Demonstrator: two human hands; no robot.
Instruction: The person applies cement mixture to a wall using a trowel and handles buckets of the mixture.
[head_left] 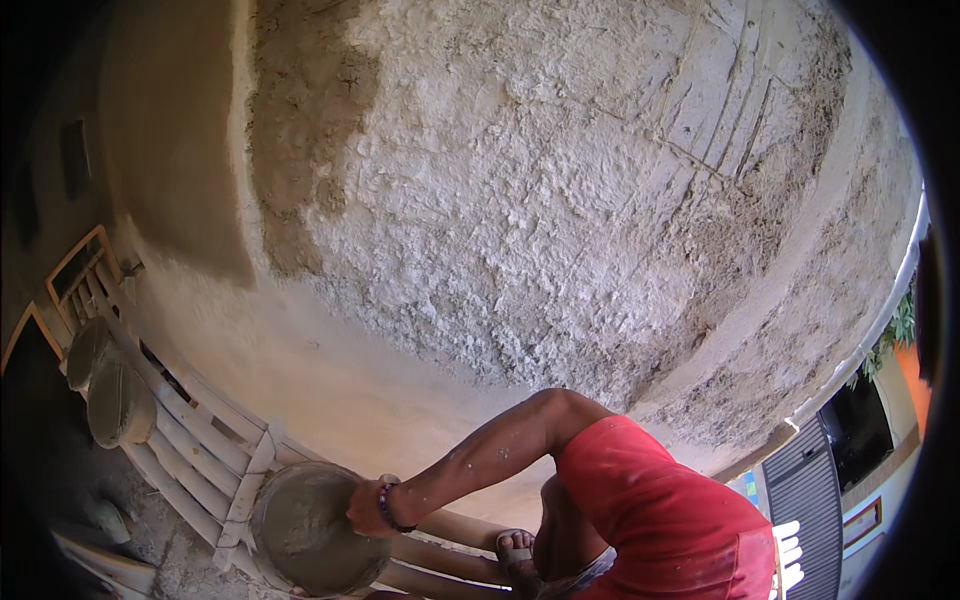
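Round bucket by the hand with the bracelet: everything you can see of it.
The bucket is round and open-topped, dull grey with a thin rim, perhaps plastic or rubber. It holds wet-looking grey-brown mix, lumpy toward the middle. Seen from above near the picture's lower edge, it looks roughly upright beside pale poles; its base is hidden. The right hand is at its right rim, grip unclear. What may be fingertips show by its lower rim.
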